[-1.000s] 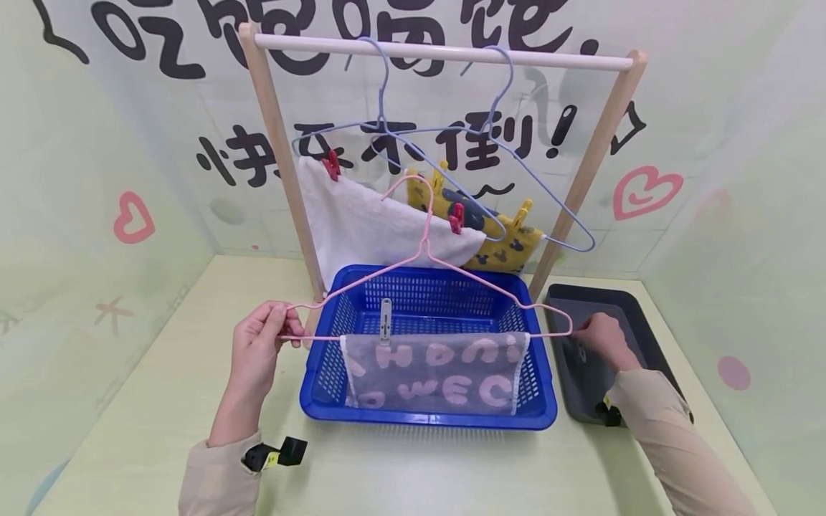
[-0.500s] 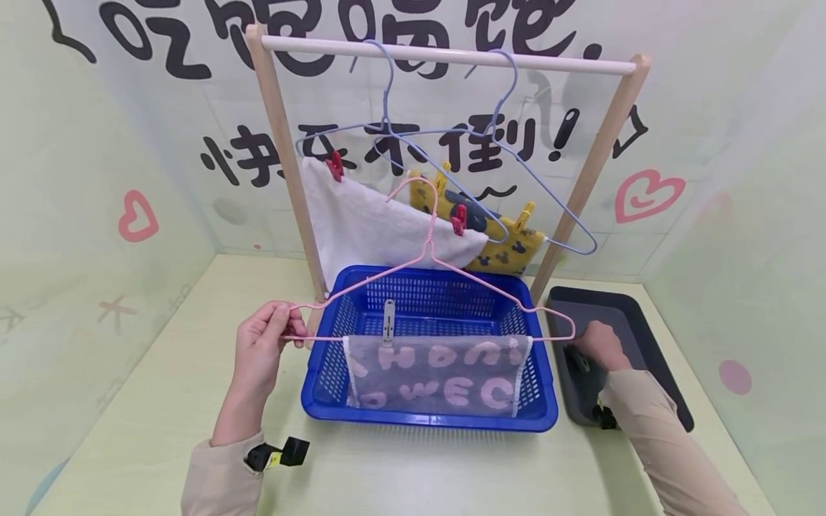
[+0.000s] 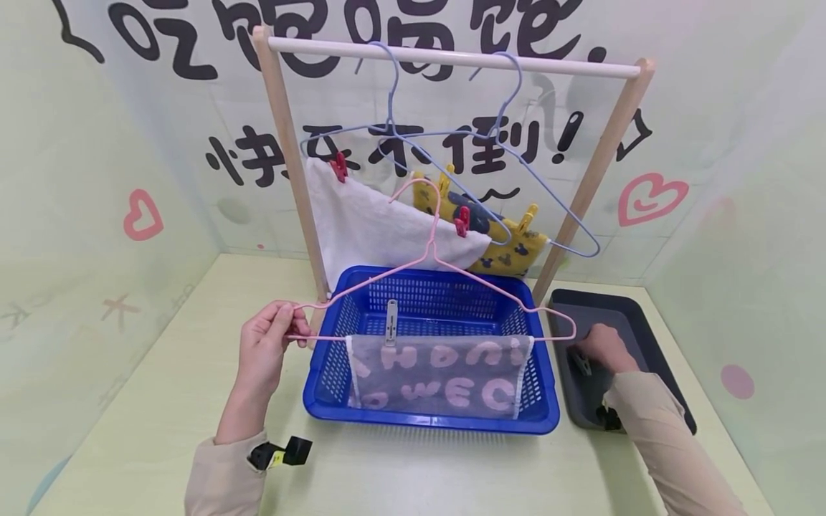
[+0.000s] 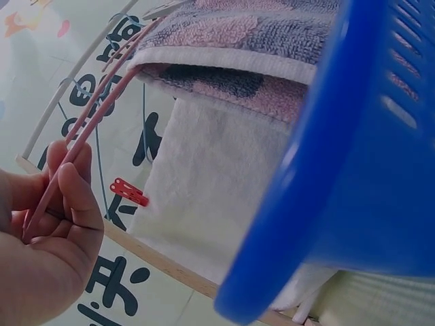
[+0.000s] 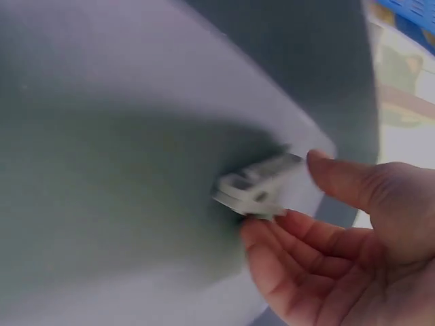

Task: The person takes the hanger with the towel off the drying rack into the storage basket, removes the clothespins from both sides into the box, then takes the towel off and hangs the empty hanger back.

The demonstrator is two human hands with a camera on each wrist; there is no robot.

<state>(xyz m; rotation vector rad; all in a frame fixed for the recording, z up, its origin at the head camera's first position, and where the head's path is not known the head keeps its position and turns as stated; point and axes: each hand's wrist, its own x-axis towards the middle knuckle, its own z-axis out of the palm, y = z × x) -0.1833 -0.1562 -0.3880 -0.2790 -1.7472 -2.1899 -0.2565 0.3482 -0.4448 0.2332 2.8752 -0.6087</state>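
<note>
My left hand (image 3: 264,344) grips the left end of a pink hanger (image 3: 431,247), fingers and thumb curled around its wire. Over the hanger's lower bar hangs a grey-and-pink lettered towel (image 3: 439,376), in front of the blue basket (image 3: 429,424). One grey clothespin (image 3: 391,322) stands on the towel's upper edge, left of its middle. Down in the dark grey tray (image 3: 635,326), my right hand (image 3: 605,347) pinches another grey clothespin (image 5: 255,183) between thumb and fingers. The left wrist view shows the towel (image 4: 224,30) folded over the bar.
Behind the basket stands a wooden rack with a white rail (image 3: 452,56). Two blue hangers (image 3: 390,93) hang from it, bearing a white towel (image 3: 381,222) with red clothespins and a yellow patterned towel (image 3: 513,254) with yellow clothespins. Walls close in on both sides.
The head view has shifted slightly. My right hand stays low in the tray, and the clothespin at its fingers shows more clearly now. The left hand keeps its grip on the hanger.
</note>
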